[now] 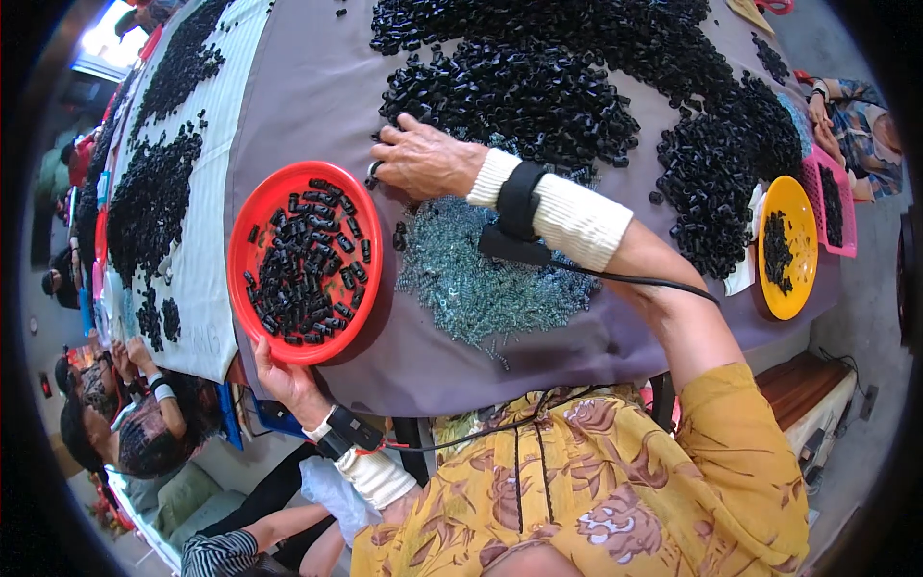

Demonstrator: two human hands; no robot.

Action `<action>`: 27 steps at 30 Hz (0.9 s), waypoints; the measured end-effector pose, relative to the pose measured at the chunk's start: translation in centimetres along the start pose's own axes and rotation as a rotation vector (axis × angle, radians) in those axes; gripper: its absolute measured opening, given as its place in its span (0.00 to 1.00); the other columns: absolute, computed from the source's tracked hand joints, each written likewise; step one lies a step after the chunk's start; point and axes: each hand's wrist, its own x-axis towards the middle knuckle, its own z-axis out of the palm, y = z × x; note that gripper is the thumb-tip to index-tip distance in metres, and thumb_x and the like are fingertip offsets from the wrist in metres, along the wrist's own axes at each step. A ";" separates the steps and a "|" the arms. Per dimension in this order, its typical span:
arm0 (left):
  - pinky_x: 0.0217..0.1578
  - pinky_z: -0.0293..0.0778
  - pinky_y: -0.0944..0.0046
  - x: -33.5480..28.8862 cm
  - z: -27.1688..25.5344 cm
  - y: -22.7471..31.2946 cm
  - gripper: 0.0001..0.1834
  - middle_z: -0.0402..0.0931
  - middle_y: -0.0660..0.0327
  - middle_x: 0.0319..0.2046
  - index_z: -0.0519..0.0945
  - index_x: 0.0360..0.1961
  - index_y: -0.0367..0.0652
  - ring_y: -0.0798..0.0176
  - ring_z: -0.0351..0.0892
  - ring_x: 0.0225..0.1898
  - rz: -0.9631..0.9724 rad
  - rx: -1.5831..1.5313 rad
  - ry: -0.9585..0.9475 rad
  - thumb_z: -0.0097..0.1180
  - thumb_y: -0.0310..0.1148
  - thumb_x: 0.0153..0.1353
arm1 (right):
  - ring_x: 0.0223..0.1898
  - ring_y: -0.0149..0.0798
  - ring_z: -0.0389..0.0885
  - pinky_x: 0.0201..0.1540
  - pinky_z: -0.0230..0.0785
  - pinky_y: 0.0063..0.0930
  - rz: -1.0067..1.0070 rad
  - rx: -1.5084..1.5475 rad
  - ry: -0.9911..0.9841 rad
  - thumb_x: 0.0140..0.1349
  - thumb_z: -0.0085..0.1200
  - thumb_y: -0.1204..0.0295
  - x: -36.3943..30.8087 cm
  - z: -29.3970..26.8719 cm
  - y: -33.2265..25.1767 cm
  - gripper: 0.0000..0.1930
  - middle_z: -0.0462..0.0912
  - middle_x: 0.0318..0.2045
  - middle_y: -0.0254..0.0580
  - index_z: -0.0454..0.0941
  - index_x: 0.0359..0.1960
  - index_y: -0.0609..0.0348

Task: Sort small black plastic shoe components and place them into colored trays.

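My left hand (288,385) grips the lower rim of a round red plate (237,221), which tilts at the table's near left edge. Many small black cylindrical pieces (308,260) lie in the plate. My right hand (423,159) reaches across to the left, palm down, its fingers spread and bent toward the cloth beside a large heap of black pieces (510,101). Its thumb side and fingertips are partly hidden, and nothing shows in its grasp. Under my right forearm spreads a pile of small pale metal springs (490,274). A few black pieces (400,236) lie beside the springs.
Grey cloth (303,106) covers the table. More black heaps (721,183) lie to the right, near a yellow plate (803,231) and a pink basket (846,240). A white-covered table (207,240) with black pieces adjoins at left. Other people sit at left and far right.
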 end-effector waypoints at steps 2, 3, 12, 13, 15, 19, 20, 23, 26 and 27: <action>0.58 0.68 0.56 0.0 1.0 -0.2 0.21 0.74 0.54 0.53 0.71 0.56 0.36 0.57 0.74 0.54 0.014 0.026 -0.002 0.50 0.27 0.61 | 0.47 0.37 0.70 0.50 0.61 0.34 0.011 0.050 0.006 0.51 0.57 0.68 -1.3 -0.1 1.0 0.08 0.75 0.42 0.33 0.80 0.34 0.51; 0.58 0.68 0.56 0.0 1.5 -0.4 0.21 0.74 0.54 0.53 0.71 0.56 0.36 0.57 0.74 0.54 0.028 0.050 -0.006 0.50 0.26 0.61 | 0.48 0.37 0.70 0.51 0.61 0.36 0.015 0.090 0.007 0.51 0.57 0.68 -2.0 -0.2 1.4 0.08 0.75 0.43 0.33 0.80 0.34 0.52; 0.51 0.71 0.64 0.3 4.5 -0.7 0.20 0.75 0.58 0.50 0.71 0.57 0.36 0.64 0.76 0.49 0.069 0.265 0.015 0.49 0.28 0.65 | 0.51 0.40 0.70 0.52 0.62 0.35 0.046 0.069 -0.065 0.51 0.55 0.71 -4.9 -2.2 2.9 0.07 0.76 0.42 0.37 0.80 0.32 0.54; 0.51 0.71 0.64 0.6 4.3 -0.6 0.20 0.75 0.58 0.50 0.71 0.57 0.36 0.64 0.76 0.49 0.069 0.264 0.018 0.49 0.28 0.65 | 0.50 0.39 0.71 0.50 0.63 0.35 0.003 0.033 0.036 0.50 0.56 0.69 -5.3 -2.6 3.1 0.06 0.76 0.40 0.34 0.80 0.31 0.51; 0.49 0.71 0.65 1.3 3.5 -0.5 0.19 0.76 0.57 0.49 0.73 0.56 0.33 0.67 0.75 0.48 0.156 0.506 0.099 0.50 0.29 0.65 | 0.51 0.41 0.72 0.53 0.64 0.35 -0.063 0.121 0.261 0.51 0.56 0.71 -6.3 -4.2 2.9 0.07 0.76 0.41 0.39 0.79 0.31 0.58; 0.49 0.69 0.66 0.9 4.4 -0.2 0.23 0.77 0.58 0.44 0.71 0.56 0.27 0.67 0.75 0.46 0.300 0.926 0.292 0.53 0.34 0.65 | 0.53 0.48 0.75 0.55 0.69 0.37 0.086 0.431 0.155 0.58 0.56 0.72 -10.2 -6.9 1.6 0.10 0.75 0.51 0.48 0.77 0.37 0.68; 0.51 0.69 0.67 0.6 4.9 0.4 0.25 0.76 0.55 0.48 0.69 0.58 0.28 0.66 0.74 0.48 0.303 1.269 0.344 0.54 0.35 0.65 | 0.53 0.48 0.75 0.55 0.69 0.37 0.130 0.496 0.140 0.58 0.56 0.72 -11.3 -6.7 1.3 0.11 0.75 0.51 0.48 0.77 0.39 0.68; 0.52 0.68 0.66 -1.4 9.7 0.3 0.23 0.75 0.54 0.51 0.71 0.57 0.30 0.65 0.74 0.50 0.520 1.126 0.201 0.53 0.34 0.66 | 0.49 0.48 0.76 0.51 0.70 0.36 0.174 0.642 0.184 0.56 0.60 0.69 -13.1 -5.9 0.3 0.11 0.76 0.48 0.50 0.75 0.29 0.66; 0.54 0.68 0.65 -4.4 18.0 -1.5 0.19 0.75 0.56 0.52 0.74 0.56 0.35 0.64 0.73 0.52 0.374 0.977 -0.297 0.51 0.32 0.66 | 0.62 0.53 0.64 0.64 0.59 0.42 0.186 0.575 0.095 0.58 0.59 0.66 -14.3 -4.8 -0.2 0.22 0.67 0.59 0.50 0.73 0.50 0.68; 0.55 0.67 0.65 -5.5 20.6 -2.3 0.19 0.75 0.55 0.52 0.74 0.56 0.36 0.62 0.73 0.53 0.262 1.004 -0.419 0.51 0.31 0.66 | 0.62 0.53 0.64 0.64 0.59 0.42 0.176 0.573 0.096 0.58 0.59 0.66 -14.3 -4.3 -0.5 0.22 0.67 0.59 0.50 0.73 0.50 0.68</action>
